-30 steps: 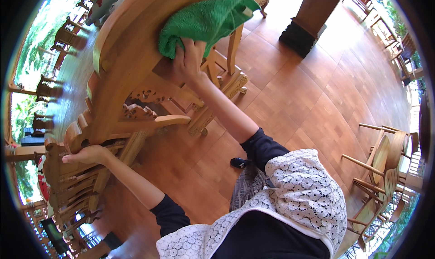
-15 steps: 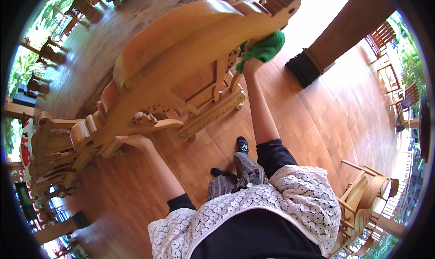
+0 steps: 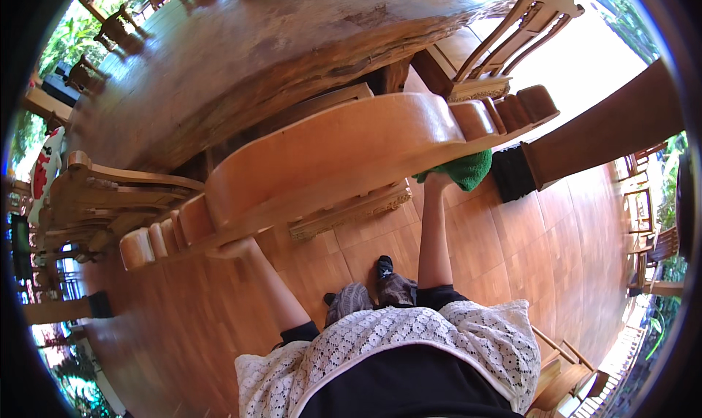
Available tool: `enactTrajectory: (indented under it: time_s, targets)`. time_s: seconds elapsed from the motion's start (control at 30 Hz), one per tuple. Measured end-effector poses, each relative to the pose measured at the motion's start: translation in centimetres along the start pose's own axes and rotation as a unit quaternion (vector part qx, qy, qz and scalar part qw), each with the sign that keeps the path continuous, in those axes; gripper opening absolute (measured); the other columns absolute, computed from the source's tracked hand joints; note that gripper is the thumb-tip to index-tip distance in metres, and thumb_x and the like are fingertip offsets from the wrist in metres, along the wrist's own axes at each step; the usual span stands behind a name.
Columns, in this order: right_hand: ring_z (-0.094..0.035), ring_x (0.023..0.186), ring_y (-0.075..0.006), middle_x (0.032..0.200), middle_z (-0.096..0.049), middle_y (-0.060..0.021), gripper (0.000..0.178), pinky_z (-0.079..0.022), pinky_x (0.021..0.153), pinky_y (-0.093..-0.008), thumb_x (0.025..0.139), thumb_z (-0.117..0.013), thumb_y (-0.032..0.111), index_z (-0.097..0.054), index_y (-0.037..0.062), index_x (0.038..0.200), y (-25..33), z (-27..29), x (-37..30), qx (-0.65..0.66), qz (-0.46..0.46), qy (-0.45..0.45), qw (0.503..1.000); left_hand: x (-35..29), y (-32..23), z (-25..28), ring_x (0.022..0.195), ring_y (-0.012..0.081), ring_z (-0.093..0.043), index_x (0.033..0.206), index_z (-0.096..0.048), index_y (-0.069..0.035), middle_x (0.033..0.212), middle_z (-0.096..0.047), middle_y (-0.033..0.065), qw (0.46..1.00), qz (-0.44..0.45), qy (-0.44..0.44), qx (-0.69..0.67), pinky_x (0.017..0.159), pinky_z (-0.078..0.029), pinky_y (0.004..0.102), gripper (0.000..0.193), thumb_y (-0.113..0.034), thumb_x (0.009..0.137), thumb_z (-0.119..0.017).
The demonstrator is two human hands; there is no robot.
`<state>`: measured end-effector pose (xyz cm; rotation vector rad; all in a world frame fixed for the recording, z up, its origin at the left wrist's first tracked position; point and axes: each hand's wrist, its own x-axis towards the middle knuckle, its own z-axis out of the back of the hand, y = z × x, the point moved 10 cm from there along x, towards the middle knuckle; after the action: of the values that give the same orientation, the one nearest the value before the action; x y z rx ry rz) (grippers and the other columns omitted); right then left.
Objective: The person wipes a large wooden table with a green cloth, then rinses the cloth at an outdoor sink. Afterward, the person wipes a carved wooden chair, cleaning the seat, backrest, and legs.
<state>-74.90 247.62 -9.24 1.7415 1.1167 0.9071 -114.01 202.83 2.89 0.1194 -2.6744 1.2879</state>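
A carved wooden chair (image 3: 329,166) stands before me, its broad curved top rail crossing the view and hiding most of its seat. My left hand (image 3: 240,248) is at the underside of the rail toward its left end, gripping it, with the fingertips hidden by the wood. Bunched in my right hand (image 3: 437,179) is a green cloth (image 3: 470,171), which lies against the underside of the rail near its right end. Below the rail, part of the chair's carved lower frame (image 3: 351,212) shows.
Beyond the chair spreads a large wooden slab table (image 3: 292,45) with an uneven edge. Another carved chair (image 3: 66,206) stands at left, and one more (image 3: 515,34) at far right. A thick brown post (image 3: 607,129) with a black wrapped end rises at right. Wooden chair parts (image 3: 567,381) show at lower right.
The chair's top rail has swung to lie more level across the view and hides more of the seat. My right hand with the cloth appears lower. More of the table shows.
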Motion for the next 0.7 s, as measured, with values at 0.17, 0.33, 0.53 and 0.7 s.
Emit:
enactTrajectory:
  time_s: [0.17,0.33,0.53,0.7]
  targets:
    - [-0.046,0.084,-0.0253,0.092,-0.048,-0.0119,0.028,-0.037,0.073,-0.0379,0.076,-0.054,0.012,-0.044,0.0002,0.099,-1.4,-4.4,0.7,-0.023,0.05,-0.019,0.998,2.6,-1.3,-0.3,0.034,0.0233,-0.039,0.061,-0.05,-0.009,0.045,-0.044,0.0064,0.959,-0.17,-0.14,0.176,0.032,-0.035,0.0387,0.056,-0.063,0.068,-0.033]
    - [-0.049,0.078,-0.0252,0.086,-0.051,-0.0107,0.024,-0.04,0.069,-0.037,0.076,-0.054,0.013,-0.047,0.0004,0.095,-3.2,-9.7,3.3,-0.098,0.155,-0.054,0.982,4.3,6.9,-5.3,0.037,0.0224,-0.036,0.066,-0.045,-0.002,0.053,-0.044,0.0098,0.974,0.208,-0.036,-0.079,0.032,-0.03,0.0368,0.069,-0.069,0.065,-0.028]
    - [-0.052,0.07,-0.0249,0.079,-0.054,-0.0093,0.02,-0.043,0.063,-0.036,0.076,-0.054,0.014,-0.049,0.0006,0.089,-5.5,-15.4,5.9,-0.174,0.238,-0.097,0.951,9.3,5.2,-12.4,0.042,0.0222,-0.043,0.072,-0.047,0.001,0.054,-0.044,0.0098,0.997,0.013,0.067,-0.03,0.037,-0.035,0.0357,0.048,-0.044,0.081,-0.032]
    - [-0.053,0.076,-0.0258,0.086,-0.056,-0.0116,0.026,-0.042,0.07,-0.0353,0.075,-0.053,0.02,-0.051,-0.0012,0.09,-4.7,-21.4,6.4,-0.182,0.272,-0.04,0.944,15.8,9.6,-9.0,0.054,0.0202,-0.05,0.081,-0.05,0.004,0.061,-0.05,0.0103,0.991,-0.128,-0.039,-0.017,0.048,-0.041,0.0322,0.033,-0.025,0.084,-0.034]
